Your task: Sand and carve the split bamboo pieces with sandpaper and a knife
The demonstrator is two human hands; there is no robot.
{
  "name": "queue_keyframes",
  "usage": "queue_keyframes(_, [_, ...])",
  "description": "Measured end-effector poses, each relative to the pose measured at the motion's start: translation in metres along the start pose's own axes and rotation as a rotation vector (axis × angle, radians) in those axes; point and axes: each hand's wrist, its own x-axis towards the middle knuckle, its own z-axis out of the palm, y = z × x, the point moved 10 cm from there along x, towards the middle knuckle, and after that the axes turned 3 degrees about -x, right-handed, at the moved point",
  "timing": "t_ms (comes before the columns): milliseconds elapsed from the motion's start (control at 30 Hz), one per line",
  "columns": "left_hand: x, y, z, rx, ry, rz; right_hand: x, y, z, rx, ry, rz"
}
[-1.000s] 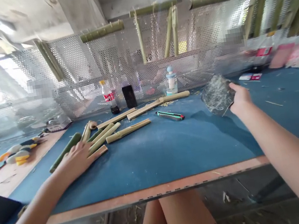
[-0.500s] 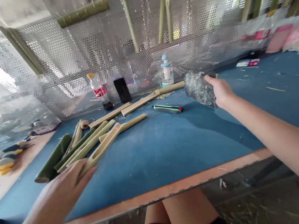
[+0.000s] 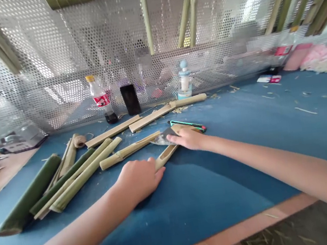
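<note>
Count: 2 hands [image 3: 138, 179] [image 3: 187, 139], about 10 bamboo pieces [image 3: 129, 151] on the mat, exact count unclear; 1 metal blade [image 3: 162, 138], 1 utility knife [image 3: 193, 124], 1 phone [image 3: 130, 99], 2 bottles: 1 red-label [image 3: 100, 99], 1 blue-capped [image 3: 185, 82].

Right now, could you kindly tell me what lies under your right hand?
Under the right hand lie a split bamboo strip and a crumpled grey sheet; the part beneath the palm is hidden.
</note>
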Motion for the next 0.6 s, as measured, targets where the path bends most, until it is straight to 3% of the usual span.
queue_keyframes(167, [0.004,-0.005,0.004,-0.032,-0.054,-0.002,0.013,0.008,0.014,-0.049,-0.073,-0.005])
queue_keyframes(400, [-0.001,0.0,0.021,-0.047,-0.129,-0.045,-0.015,-0.052,0.048,-0.083,-0.161,-0.179])
queue_keyframes(600, [-0.006,0.019,0.026,0.035,-0.148,-0.017,-0.006,-0.038,0.038,-0.094,-0.122,-0.098])
